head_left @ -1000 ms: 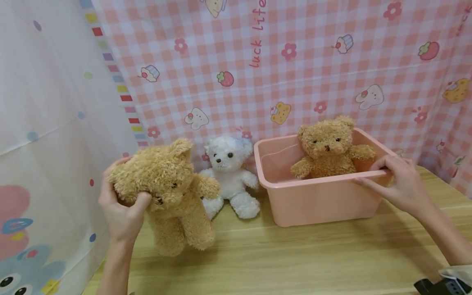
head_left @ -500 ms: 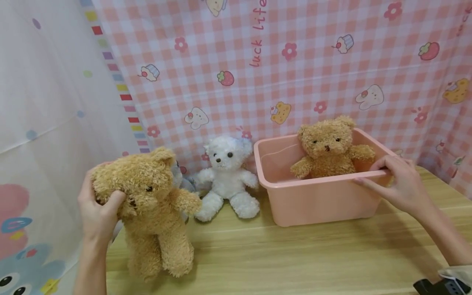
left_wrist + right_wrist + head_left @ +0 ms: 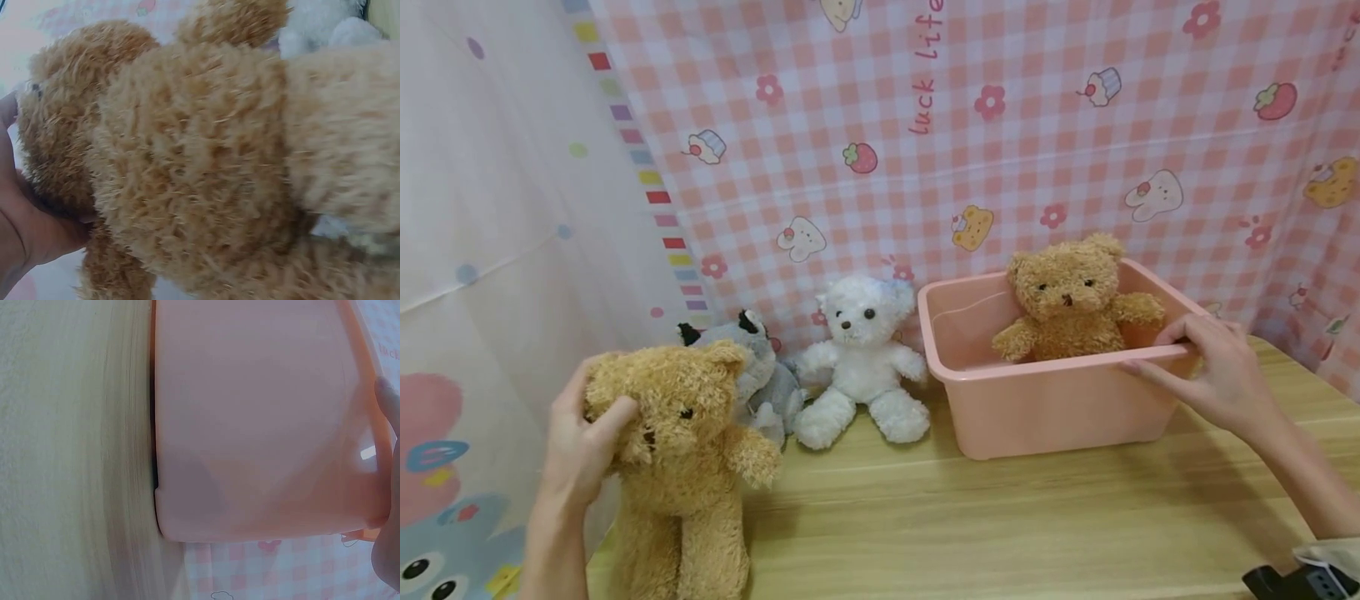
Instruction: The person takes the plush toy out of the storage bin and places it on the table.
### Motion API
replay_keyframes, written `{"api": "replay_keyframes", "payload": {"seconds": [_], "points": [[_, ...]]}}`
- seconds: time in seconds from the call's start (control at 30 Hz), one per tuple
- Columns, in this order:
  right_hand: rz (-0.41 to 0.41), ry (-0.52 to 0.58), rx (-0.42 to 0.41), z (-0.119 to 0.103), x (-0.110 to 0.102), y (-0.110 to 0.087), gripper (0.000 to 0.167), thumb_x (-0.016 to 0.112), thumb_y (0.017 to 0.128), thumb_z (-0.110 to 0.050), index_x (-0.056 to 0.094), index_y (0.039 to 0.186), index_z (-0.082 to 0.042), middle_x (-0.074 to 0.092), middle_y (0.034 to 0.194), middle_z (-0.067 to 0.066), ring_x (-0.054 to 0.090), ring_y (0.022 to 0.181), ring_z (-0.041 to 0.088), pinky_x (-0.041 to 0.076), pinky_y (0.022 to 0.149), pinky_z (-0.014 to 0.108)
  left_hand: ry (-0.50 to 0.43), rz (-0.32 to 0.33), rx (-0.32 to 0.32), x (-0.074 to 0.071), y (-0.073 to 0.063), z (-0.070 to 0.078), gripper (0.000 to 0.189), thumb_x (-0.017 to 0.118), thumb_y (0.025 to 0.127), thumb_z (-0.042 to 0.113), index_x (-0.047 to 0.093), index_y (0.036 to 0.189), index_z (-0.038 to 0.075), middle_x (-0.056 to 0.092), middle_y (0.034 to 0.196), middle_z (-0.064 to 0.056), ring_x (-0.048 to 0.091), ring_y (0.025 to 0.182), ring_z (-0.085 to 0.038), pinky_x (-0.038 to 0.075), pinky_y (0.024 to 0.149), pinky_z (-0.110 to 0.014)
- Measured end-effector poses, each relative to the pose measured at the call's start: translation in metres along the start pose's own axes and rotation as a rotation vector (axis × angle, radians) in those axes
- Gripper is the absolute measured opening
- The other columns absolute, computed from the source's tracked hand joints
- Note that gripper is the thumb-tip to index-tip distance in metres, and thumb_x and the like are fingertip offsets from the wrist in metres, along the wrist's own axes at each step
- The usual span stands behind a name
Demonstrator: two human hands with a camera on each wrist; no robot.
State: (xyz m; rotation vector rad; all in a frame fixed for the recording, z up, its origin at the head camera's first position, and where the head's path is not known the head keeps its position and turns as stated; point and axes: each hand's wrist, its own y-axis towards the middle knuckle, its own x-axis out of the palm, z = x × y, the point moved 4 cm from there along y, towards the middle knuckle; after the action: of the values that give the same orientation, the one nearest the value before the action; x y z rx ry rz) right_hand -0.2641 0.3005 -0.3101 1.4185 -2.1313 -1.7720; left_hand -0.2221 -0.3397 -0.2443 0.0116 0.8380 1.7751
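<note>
Cloth (image 3: 880,208), pink-and-white gingham, hangs behind a wood-grain counter (image 3: 970,525). Pink bin (image 3: 1060,412) upright on the counter's right side. Tan bear (image 3: 677,471) at the counter's left front, roughly upright; feet at the frame's edge, contact with the counter unclear. Second tan bear (image 3: 1067,300) inside the bin, head and arms showing above the front rim. White bear (image 3: 861,375) seated just left of the bin; grey plush (image 3: 771,396) beside it, partly hidden by the first bear. Left hand (image 3: 576,433) grips the first bear's head, thumb at its face; right hand (image 3: 1213,375) pinches the bin's rim near the front right corner.
</note>
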Motion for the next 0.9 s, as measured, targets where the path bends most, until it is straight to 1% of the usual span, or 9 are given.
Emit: {"api": "replay_keyframes", "payload": {"seconds": [0.17, 0.27, 0.37, 0.43, 0.5, 0.53, 0.7, 0.83, 0.9], "points": [[-0.001, -0.004, 0.002, 0.0, 0.0, -0.001, 0.036, 0.093, 0.067, -0.015, 0.062, 0.083, -0.009, 0.059, 0.08, -0.001, 0.04, 0.078, -0.003, 0.024, 0.081, 0.037, 0.067, -0.164, -0.028, -0.001, 0.003, -0.017, 0.042, 0.05, 0.099, 0.002, 0.051, 0.13, 0.03, 0.058, 0.093, 0.011, 0.057, 0.069, -0.009, 0.053, 0.053, -0.03], [-0.004, -0.006, 0.003, 0.0, 0.001, 0.0, 0.036, 0.092, 0.067, -0.015, 0.062, 0.084, -0.009, 0.059, 0.08, 0.0, 0.04, 0.078, -0.003, 0.024, 0.081, 0.039, 0.088, -0.248, -0.091, -0.002, 0.004, -0.026, 0.041, 0.048, 0.1, 0.005, 0.048, 0.136, 0.023, 0.06, 0.093, 0.002, 0.056, 0.066, -0.013, 0.052, 0.055, -0.032], [-0.009, -0.006, 0.01, 0.0, 0.001, 0.0, 0.035, 0.093, 0.067, -0.017, 0.062, 0.084, -0.009, 0.06, 0.08, 0.001, 0.04, 0.079, -0.004, 0.025, 0.083, 0.042, 0.145, -0.356, -0.187, -0.001, 0.006, -0.035, 0.056, 0.046, 0.1, 0.013, 0.032, 0.154, 0.008, 0.058, 0.122, -0.024, 0.061, 0.097, -0.034, 0.054, 0.078, -0.049], [-0.012, -0.007, 0.014, 0.0, 0.001, 0.0, 0.035, 0.093, 0.068, -0.018, 0.062, 0.084, -0.009, 0.06, 0.081, 0.001, 0.04, 0.08, -0.005, 0.025, 0.084, 0.044, 0.183, -0.431, -0.241, 0.0, 0.007, -0.041, 0.068, 0.046, 0.1, 0.018, 0.017, 0.158, -0.001, 0.033, 0.15, -0.033, 0.042, 0.129, -0.049, 0.043, 0.096, -0.063], [-0.014, -0.005, 0.017, 0.0, 0.001, 0.0, 0.035, 0.093, 0.068, -0.018, 0.063, 0.084, -0.009, 0.06, 0.081, 0.001, 0.04, 0.08, -0.005, 0.025, 0.084, 0.044, 0.192, -0.495, -0.28, 0.003, 0.007, -0.045, 0.071, 0.045, 0.101, 0.022, 0.012, 0.159, -0.004, 0.014, 0.159, -0.035, 0.022, 0.139, -0.056, 0.032, 0.1, -0.073], [-0.014, -0.005, 0.018, 0.0, 0.001, 0.0, 0.035, 0.093, 0.068, -0.018, 0.063, 0.084, -0.008, 0.06, 0.08, 0.002, 0.04, 0.08, -0.005, 0.025, 0.084, 0.044, 0.196, -0.513, -0.284, 0.005, 0.007, -0.047, 0.071, 0.045, 0.101, 0.022, 0.012, 0.159, -0.003, 0.011, 0.159, -0.035, 0.02, 0.14, -0.058, 0.031, 0.099, -0.075], [-0.013, -0.005, 0.011, 0.0, 0.0, 0.001, 0.036, 0.093, 0.068, -0.017, 0.063, 0.084, -0.008, 0.06, 0.08, 0.002, 0.039, 0.08, -0.004, 0.025, 0.084, 0.044, 0.252, -0.539, -0.219, 0.013, 0.007, -0.046, 0.058, 0.042, 0.105, 0.021, 0.023, 0.157, 0.001, 0.029, 0.151, -0.032, 0.04, 0.125, -0.049, 0.041, 0.092, -0.065], [-0.012, -0.008, 0.008, 0.001, 0.001, 0.0, 0.036, 0.093, 0.068, -0.017, 0.063, 0.085, -0.008, 0.06, 0.08, 0.002, 0.039, 0.079, -0.004, 0.025, 0.084, 0.045, 0.358, -0.529, -0.188, 0.016, 0.005, -0.04, 0.061, 0.041, 0.108, 0.033, 0.026, 0.156, 0.0, 0.026, 0.153, -0.035, 0.033, 0.132, -0.056, 0.034, 0.094, -0.077], [-0.012, -0.008, 0.009, 0.001, 0.001, 0.0, 0.036, 0.093, 0.068, -0.018, 0.063, 0.085, -0.008, 0.06, 0.08, 0.003, 0.039, 0.08, -0.004, 0.025, 0.084, 0.046, 0.419, -0.523, -0.196, 0.018, 0.004, -0.038, 0.067, 0.044, 0.106, 0.043, 0.027, 0.157, 0.002, 0.029, 0.149, -0.036, 0.035, 0.129, -0.055, 0.037, 0.09, -0.077]]}}
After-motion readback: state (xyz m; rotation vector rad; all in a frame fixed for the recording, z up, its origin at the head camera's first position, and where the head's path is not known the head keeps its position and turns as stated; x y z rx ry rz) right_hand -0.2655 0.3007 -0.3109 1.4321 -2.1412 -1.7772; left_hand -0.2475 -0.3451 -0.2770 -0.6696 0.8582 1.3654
